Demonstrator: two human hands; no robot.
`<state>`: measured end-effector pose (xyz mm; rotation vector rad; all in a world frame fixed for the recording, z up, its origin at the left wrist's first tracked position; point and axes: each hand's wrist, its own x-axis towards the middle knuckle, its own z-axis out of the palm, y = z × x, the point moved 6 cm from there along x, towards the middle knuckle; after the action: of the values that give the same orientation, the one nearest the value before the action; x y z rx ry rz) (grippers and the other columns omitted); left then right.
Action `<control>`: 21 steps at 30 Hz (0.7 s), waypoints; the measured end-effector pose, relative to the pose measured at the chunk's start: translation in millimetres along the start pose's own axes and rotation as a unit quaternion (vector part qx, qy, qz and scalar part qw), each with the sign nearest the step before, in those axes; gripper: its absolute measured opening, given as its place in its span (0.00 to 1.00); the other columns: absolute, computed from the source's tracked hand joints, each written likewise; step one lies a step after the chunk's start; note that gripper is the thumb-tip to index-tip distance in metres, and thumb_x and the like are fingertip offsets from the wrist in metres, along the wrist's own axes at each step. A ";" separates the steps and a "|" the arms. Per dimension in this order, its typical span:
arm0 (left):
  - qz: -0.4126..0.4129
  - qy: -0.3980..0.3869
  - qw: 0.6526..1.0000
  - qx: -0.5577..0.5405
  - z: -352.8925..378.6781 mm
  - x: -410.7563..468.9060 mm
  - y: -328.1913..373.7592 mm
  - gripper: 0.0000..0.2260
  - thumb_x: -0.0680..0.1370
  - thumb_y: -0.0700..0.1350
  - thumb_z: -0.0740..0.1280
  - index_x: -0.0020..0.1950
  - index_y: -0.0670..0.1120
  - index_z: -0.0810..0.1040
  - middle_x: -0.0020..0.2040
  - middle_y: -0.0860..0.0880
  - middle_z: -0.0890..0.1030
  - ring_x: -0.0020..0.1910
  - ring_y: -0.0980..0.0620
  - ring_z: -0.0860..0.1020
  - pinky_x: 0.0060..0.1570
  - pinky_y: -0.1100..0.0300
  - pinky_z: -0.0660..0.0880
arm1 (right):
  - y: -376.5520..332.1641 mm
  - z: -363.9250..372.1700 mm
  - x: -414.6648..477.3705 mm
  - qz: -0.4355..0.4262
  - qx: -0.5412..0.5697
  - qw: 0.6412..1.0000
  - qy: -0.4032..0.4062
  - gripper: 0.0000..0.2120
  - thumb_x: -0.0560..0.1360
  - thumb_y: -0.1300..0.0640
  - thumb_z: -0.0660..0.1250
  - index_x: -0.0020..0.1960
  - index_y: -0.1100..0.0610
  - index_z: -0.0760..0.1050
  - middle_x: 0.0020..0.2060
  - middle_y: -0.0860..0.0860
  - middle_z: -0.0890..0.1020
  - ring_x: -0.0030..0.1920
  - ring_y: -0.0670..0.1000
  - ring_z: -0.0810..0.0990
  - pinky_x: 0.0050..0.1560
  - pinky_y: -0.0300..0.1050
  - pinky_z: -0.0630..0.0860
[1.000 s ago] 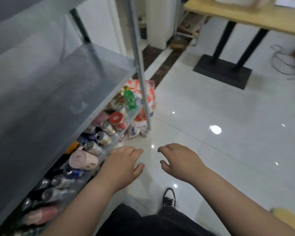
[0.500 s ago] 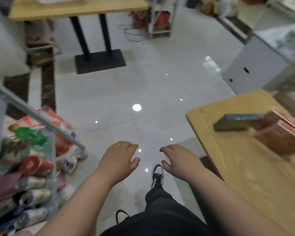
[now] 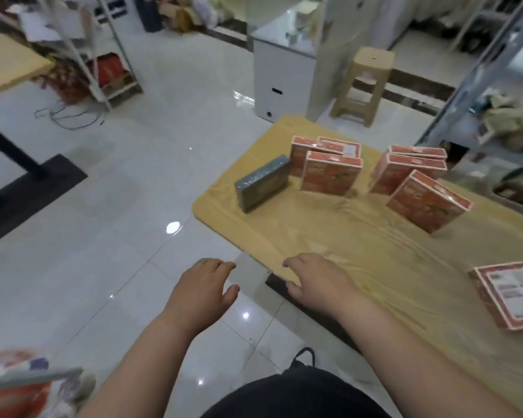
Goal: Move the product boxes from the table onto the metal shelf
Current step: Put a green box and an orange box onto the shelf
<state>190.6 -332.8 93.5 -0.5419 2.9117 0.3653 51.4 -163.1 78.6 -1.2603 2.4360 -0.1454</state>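
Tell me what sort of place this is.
Probably a small shop or its stockroom. Many identical red product boxes stand on the wooden table. Metal shelving at the right holds packaged goods, and a glass-topped display counter stands further back.
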 end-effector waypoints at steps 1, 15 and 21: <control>0.000 0.000 1.000 -0.002 -0.1 12.4 9.6 0.26 0.77 0.60 0.55 0.70 0.50 0.74 0.64 0.51 0.78 0.64 0.50 0.74 0.58 0.54 0.74 | 16.4 -4.3 0.7 0.009 0.006 1.000 0.000 0.22 0.80 0.46 0.60 0.72 0.50 0.69 0.64 0.50 0.76 0.66 0.54 0.72 0.58 0.49 0.75; -0.026 0.008 0.999 -0.040 -1.4 134.3 59.9 0.21 0.79 0.55 0.63 0.72 0.52 0.70 0.67 0.51 0.75 0.67 0.50 0.70 0.61 0.55 0.71 | 156.0 -26.8 43.8 0.092 0.074 0.993 -0.012 0.22 0.80 0.47 0.60 0.72 0.49 0.68 0.67 0.49 0.74 0.66 0.53 0.72 0.53 0.48 0.75; -0.066 0.017 0.995 -0.067 -14.2 178.6 19.0 0.25 0.78 0.53 0.65 0.74 0.51 0.66 0.70 0.49 0.72 0.69 0.47 0.68 0.62 0.51 0.70 | 188.6 -36.7 81.6 0.169 0.182 0.968 0.031 0.25 0.77 0.48 0.64 0.73 0.50 0.67 0.70 0.52 0.72 0.66 0.54 0.73 0.60 0.50 0.75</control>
<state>17.4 -378.9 75.8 -0.7636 2.8780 0.5415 -148.9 -120.6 37.9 -0.6817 2.4853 -0.5137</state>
